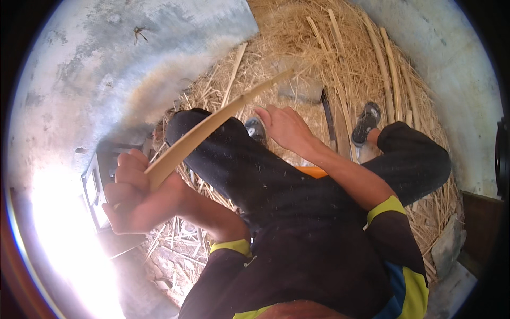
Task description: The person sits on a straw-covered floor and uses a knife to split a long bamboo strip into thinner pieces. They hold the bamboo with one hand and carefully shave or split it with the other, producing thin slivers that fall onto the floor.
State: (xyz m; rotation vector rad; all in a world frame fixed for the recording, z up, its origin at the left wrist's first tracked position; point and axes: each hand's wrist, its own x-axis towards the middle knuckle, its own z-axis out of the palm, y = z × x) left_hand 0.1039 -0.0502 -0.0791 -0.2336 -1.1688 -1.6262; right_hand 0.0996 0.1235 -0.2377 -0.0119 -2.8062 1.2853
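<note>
My left hand (141, 194) is closed round the lower end of a long pale split-bamboo strip (207, 125). The strip slants up to the right across my left knee and narrows to a thin far tip. My right hand (287, 129) hangs to the right of the strip, apart from it, above a grey shoe (256, 131). Its fingers are bent and pressed together; whatever they hold, if anything, is hidden. Beyond that hand a dark, narrow blade-like bar (328, 114) lies beside a flat stone block (302, 91).
Straw-like shavings (287, 32) cover the floor. Several long bamboo strips (392, 72) lie at the far right. Pale walls (154, 48) rise on both sides. Something orange (312, 171) shows between my legs. A stone slab (447, 245) leans at right; bright light enters at left.
</note>
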